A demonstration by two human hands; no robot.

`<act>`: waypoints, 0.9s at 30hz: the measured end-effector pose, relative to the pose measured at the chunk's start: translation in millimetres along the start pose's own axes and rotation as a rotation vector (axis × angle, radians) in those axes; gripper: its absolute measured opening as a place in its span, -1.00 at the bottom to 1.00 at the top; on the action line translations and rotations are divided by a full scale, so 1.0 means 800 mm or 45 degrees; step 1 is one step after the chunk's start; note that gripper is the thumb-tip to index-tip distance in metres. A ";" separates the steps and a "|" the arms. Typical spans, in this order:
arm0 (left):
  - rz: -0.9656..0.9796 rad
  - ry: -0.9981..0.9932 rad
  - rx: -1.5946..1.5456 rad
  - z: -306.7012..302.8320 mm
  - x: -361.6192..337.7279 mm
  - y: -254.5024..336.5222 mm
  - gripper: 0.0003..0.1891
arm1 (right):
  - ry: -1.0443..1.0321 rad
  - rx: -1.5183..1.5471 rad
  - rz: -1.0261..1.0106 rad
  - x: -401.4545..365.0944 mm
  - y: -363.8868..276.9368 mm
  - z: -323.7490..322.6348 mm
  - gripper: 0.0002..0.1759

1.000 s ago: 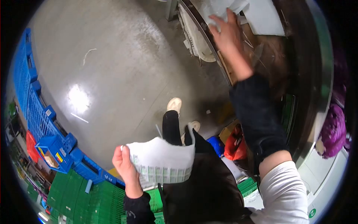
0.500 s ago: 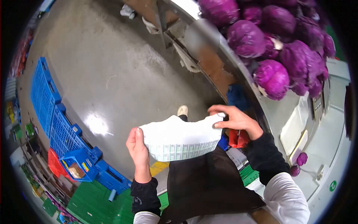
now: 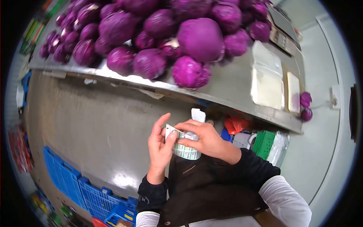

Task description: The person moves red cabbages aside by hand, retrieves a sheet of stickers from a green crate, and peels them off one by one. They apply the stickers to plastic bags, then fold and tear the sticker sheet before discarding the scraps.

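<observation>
- Label sheet [image 3: 186, 152]: a white sheet printed with rows of small green-and-white stickers, bunched into a loose roll and held between both hands in front of the person's chest, just above a dark apron [image 3: 206, 189].
- Left hand [image 3: 160, 145] grips the left end of the label sheet, thumb pressed on the top edge and fingers curled behind, index finger raised.
- Right hand [image 3: 204, 139] closes over the label sheet from the right, fingers laid across its upper face and reaching toward the left thumb, so the two hands nearly touch.
- Beyond the hands runs a steel table [image 3: 230, 89], its edge well apart from the sheet.
- A heap of purple cabbages [image 3: 159, 34] covers the table's left and middle part.
- White trays [image 3: 267, 81] lie flat on the table's bare right part; two small cabbages [image 3: 305, 106] sit past them at the far end.
- Under the table edge, near the right hand, are a red bag [image 3: 234, 125] and a green crate [image 3: 263, 143].
- Blue crates [image 3: 72, 185] stand on the grey floor [image 3: 94, 121] at the lower left.
</observation>
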State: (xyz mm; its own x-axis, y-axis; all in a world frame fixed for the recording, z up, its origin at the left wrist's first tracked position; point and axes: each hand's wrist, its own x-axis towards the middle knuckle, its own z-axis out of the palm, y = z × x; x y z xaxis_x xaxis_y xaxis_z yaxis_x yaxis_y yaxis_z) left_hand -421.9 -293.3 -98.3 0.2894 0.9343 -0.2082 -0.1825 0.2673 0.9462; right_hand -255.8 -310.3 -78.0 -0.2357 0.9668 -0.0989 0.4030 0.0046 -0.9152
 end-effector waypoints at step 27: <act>-0.042 -0.713 0.604 0.406 0.096 0.001 -0.55 | 0.551 -0.012 0.190 -0.209 0.111 -0.340 -0.77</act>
State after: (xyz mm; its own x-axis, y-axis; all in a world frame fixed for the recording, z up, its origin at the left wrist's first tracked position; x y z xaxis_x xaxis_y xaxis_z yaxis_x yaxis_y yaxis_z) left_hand -94.4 -298.3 -33.1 0.7476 0.6332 -0.2003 0.2241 0.0435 0.9736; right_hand 60.2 -402.1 -36.0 0.2156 0.9749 -0.0554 0.4130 -0.1424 -0.8995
